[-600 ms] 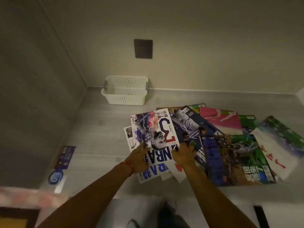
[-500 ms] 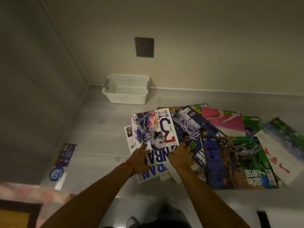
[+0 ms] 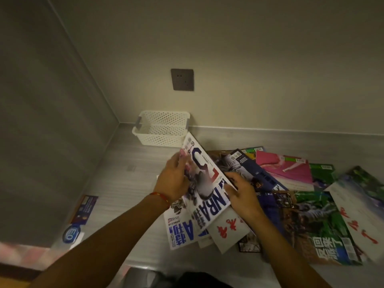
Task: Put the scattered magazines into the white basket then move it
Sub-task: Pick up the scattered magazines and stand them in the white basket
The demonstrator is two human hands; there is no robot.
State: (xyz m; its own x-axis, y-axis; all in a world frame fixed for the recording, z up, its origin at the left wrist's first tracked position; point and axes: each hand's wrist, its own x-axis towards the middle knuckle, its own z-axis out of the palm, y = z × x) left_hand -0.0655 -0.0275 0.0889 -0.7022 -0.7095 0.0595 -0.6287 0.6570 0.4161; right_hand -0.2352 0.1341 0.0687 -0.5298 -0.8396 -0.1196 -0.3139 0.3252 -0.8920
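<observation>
A white perforated basket (image 3: 161, 140) stands empty against the back wall, left of centre. Several magazines lie fanned over the grey counter, among them a dark blue one (image 3: 247, 171), a pink one (image 3: 284, 171) and a green one (image 3: 318, 223). The top NBA magazine (image 3: 209, 190) is tilted up off the pile, its far corner near the basket. My left hand (image 3: 173, 179) grips its left edge. My right hand (image 3: 242, 194) grips its right edge. Another NBA magazine (image 3: 180, 231) lies flat beneath it.
The grey counter (image 3: 128, 183) ends at a side wall on the left and a back wall with a dark socket plate (image 3: 182, 79). A blue sticker strip (image 3: 83, 213) lies at the counter's left. The counter's front edge runs below the magazines.
Both hands have closed on the top NBA magazine and raised it from flat on the pile to a tilted position, nearer the basket.
</observation>
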